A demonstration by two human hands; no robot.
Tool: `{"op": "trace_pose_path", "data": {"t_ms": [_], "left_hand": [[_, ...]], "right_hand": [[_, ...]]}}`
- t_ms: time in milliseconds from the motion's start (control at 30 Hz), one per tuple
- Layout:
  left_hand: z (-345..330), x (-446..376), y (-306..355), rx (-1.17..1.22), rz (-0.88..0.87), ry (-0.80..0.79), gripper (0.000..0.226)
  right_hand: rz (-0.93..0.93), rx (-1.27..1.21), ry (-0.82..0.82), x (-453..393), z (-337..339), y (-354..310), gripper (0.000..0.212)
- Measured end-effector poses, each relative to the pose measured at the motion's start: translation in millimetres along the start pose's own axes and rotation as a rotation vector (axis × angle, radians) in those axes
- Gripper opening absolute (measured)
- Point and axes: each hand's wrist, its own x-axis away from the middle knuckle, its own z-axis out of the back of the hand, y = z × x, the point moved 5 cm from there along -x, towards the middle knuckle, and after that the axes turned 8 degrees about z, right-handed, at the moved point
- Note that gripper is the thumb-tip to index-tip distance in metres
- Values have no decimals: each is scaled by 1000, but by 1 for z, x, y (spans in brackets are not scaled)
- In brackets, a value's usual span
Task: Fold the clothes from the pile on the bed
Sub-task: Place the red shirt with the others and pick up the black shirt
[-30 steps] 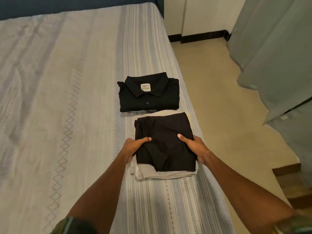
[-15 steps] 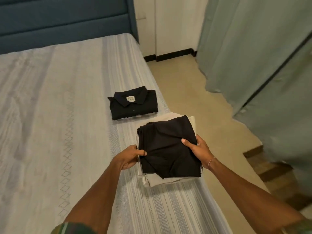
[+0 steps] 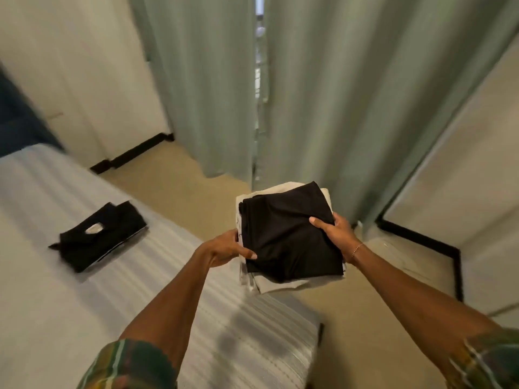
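Holding a stack of folded clothes (image 3: 292, 240) up in the air w/ both hands, off the bed (image 3: 84, 304), just past its corner and over the tan floor (image 3: 179, 189). Top of stack: black garment (image 3: 289, 234); under it, pale cream/white folded pieces (image 3: 283, 286) poking out along near and far edges. Left hand (image 3: 224, 248) gripping the stack's left edge, thumb laid on top of the black fabric, other fingers curled beneath and mostly hidden. Right hand (image 3: 337, 234) gripping the right edge the same way, thumb on top, fingers wrapped under; thin bracelet (image 3: 356, 249) at that wrist. Stack tilted a bit, near-left corner lower. Plaid sleeves (image 3: 132, 366) at bottom of frame on both arms. Still lying on the bed, well apart from the held stack and to its left: folded black polo shirt (image 3: 98, 237), collar and small pale neck label facing up, blurred. Bedcover light w/ fine stripes, darker shadow patch near the corner. Behind: sage-green curtains (image 3: 337, 94) hanging to floor w/ a narrow bright gap between the two panels, cream walls w/ black baseboard (image 3: 132, 155), bit of dark blue headboard (image 3: 16, 122) at far left. Whole frame somewhat motion-blurred.
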Motion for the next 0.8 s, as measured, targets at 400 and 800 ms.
{"op": "trace_pose_path", "data": {"t_ms": [400,800], "left_hand": [[-342,-34,83,-481,-217,-360,120],[-618,111,-41,-544,-114,-486,98]], "right_hand": [[4,-160,749,240,280,38,36],[-99,-328,1293,562,343,117,80]]}}
